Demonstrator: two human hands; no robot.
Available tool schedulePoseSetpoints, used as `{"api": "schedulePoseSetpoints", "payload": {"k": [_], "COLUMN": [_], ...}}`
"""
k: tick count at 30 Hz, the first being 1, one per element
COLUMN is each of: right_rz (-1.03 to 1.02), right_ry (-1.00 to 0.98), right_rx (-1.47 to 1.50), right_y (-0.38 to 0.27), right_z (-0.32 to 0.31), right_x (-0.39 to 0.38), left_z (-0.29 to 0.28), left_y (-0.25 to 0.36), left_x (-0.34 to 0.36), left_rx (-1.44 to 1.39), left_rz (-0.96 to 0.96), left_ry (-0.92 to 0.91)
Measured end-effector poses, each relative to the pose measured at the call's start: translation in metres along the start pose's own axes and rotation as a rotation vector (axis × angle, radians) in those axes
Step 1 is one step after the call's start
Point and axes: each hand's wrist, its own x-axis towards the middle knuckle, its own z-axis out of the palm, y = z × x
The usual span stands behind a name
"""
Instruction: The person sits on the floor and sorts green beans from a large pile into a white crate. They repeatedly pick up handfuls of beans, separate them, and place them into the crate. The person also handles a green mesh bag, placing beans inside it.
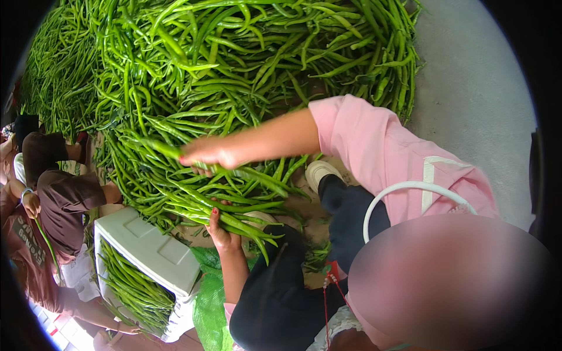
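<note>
The left hand holds a bunch of long green peppers between thumb and fingers. Just beyond it, the right hand, a little blurred, is closed around a few peppers over the large heap, which spreads far. At near left are a white box with peppers inside, a green sack and, farther left, a co-worker.

The long peppers are bright green, with some of a paler yellow-green. The box is white, and the sheet beside it is green. The sleeve is plain pink with white trim; the trousers are dark navy, the shoe is cream. The co-worker's trousers are brown. The floor is grey.
</note>
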Motion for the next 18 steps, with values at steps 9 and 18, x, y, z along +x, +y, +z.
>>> {"api": "schedulePoseSetpoints", "payload": {"k": [9,18], "right_rz": [0.168,-0.245], "right_ry": [-0.058,-0.002], "right_rx": [0.411,-0.622], "right_y": [0.045,0.100], "right_z": [-0.009,-0.037], "right_x": [-0.010,-0.037], "left_z": [-0.010,0.021], "left_y": [-0.008,0.010], "left_x": [-0.011,-0.028], "left_rx": [-0.031,0.048], "left_rz": [-0.022,0.170], "left_ry": [0.020,0.100]}}
